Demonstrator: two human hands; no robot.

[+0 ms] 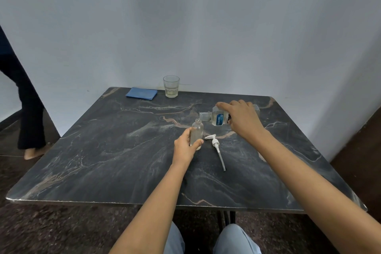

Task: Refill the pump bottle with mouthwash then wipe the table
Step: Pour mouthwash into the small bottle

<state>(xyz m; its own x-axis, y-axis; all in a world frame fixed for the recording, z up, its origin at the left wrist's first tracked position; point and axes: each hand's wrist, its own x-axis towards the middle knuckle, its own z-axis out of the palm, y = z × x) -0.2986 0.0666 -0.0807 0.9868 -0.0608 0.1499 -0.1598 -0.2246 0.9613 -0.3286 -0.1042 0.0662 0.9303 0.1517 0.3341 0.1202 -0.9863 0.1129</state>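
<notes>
A clear glass (171, 86) stands upright at the far edge, against the pale wall (206, 16); at far left, someone's dark trouser legs (28, 109) and bare foot (33, 152) on the floor (61, 231).

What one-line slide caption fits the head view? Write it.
Right hand tips the mouthwash bottle toward the open pump bottle steadied by the left hand.
</notes>
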